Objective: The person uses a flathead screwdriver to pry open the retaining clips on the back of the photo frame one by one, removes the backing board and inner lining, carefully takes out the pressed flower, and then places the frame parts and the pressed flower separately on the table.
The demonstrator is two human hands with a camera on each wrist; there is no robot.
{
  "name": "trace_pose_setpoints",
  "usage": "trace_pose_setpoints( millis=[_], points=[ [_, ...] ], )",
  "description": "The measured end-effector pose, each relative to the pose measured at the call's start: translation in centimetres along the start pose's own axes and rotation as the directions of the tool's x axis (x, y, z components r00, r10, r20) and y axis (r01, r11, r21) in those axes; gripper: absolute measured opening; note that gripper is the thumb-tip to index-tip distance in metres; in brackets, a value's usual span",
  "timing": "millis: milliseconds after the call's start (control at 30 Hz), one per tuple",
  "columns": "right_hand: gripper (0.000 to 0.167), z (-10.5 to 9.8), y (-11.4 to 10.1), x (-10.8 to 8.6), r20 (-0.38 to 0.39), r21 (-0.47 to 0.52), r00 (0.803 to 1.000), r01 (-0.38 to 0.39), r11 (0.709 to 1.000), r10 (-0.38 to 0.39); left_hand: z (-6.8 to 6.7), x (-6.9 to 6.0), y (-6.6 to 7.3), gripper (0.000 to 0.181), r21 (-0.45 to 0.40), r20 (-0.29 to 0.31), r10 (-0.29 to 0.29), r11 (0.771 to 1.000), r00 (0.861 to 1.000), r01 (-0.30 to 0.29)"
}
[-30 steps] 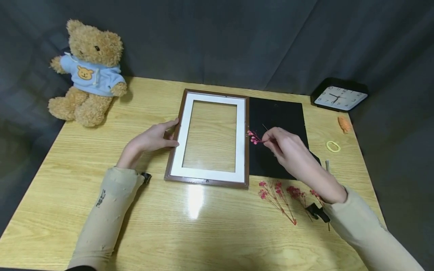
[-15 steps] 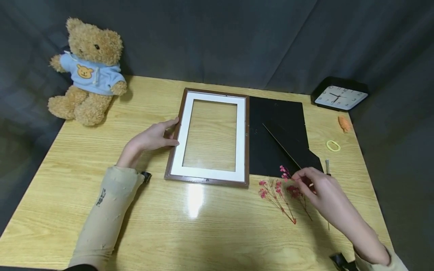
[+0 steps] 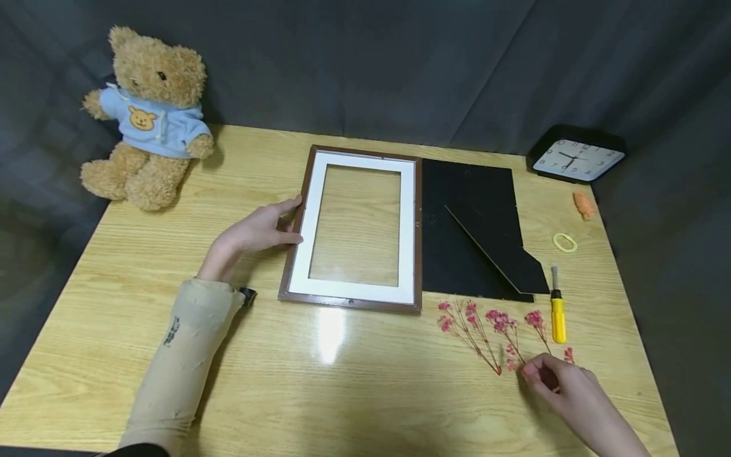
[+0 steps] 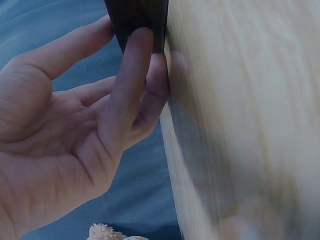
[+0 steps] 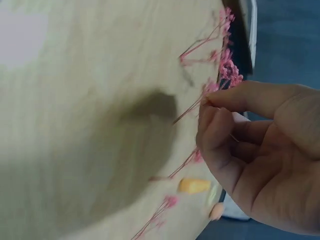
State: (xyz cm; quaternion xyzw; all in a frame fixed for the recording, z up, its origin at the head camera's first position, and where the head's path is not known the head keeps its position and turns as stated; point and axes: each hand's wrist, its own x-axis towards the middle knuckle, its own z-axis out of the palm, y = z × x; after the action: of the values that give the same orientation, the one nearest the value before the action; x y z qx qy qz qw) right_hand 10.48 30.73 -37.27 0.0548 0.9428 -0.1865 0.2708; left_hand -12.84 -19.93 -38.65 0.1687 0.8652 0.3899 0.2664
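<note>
In the head view, a brown picture frame with a white mat lies on the wooden table. My left hand grips its left edge; in the left wrist view the thumb and fingers lie against the dark frame edge. My right hand is low at the right, thumb and fingertips pinching a small pink dried flower sprig, its stem mostly hidden by the fingers. Several other pink sprigs lie beside and behind that hand.
A black backing board with a raised stand leg lies right of the frame. Further right are a yellow-handled tool, a yellow ring, an orange object and a clock. A teddy bear sits back left.
My right hand has moved from above the black board down and right past the sprigs, carrying the pinched one and uncovering the yellow-handled tool. My left hand stays on the frame.
</note>
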Motion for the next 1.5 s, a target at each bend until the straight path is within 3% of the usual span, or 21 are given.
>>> trace_pose_setpoints(
  millis=[267,500,700,933,1067,1333,1500],
  points=[
    [0.014,2.4,3.2,0.4,0.054,-0.01,0.998,-0.03,1.0,0.03,-0.1,0.0,0.2,0.09,-0.007,-0.006,-0.005,1.0,1.0,0.005],
    [0.014,3.1,3.8,0.4,0.102,0.04,0.994,-0.036,0.999,0.032,0.0,-0.1,0.1,0.09,-0.028,0.004,-0.001,1.0,1.0,0.001],
    [0.015,4.3,5.3,0.9,0.106,0.013,0.99,-0.095,0.995,0.093,0.2,0.1,0.2,0.09,-0.035,0.007,0.004,0.999,1.0,-0.003],
    [0.014,3.5,4.3,0.4,0.109,0.031,0.994,-0.035,0.999,0.032,0.1,0.0,0.2,0.09,-0.017,0.002,-0.005,1.0,1.0,0.005],
    [0.015,3.0,3.7,0.3,0.098,0.021,0.994,-0.041,0.999,0.039,0.1,0.0,0.3,0.091,-0.013,0.003,-0.002,1.0,1.0,0.002],
    [0.016,4.1,5.8,1.1,0.108,-0.002,0.992,-0.066,0.998,0.066,0.0,-0.1,0.2,0.091,-0.008,-0.002,-0.01,1.0,1.0,0.01],
    [0.013,3.9,5.9,1.0,0.088,-0.033,0.994,-0.062,0.998,0.065,0.0,-0.1,0.4,0.091,0.012,-0.005,-0.016,1.0,1.0,0.016]
  ],
)
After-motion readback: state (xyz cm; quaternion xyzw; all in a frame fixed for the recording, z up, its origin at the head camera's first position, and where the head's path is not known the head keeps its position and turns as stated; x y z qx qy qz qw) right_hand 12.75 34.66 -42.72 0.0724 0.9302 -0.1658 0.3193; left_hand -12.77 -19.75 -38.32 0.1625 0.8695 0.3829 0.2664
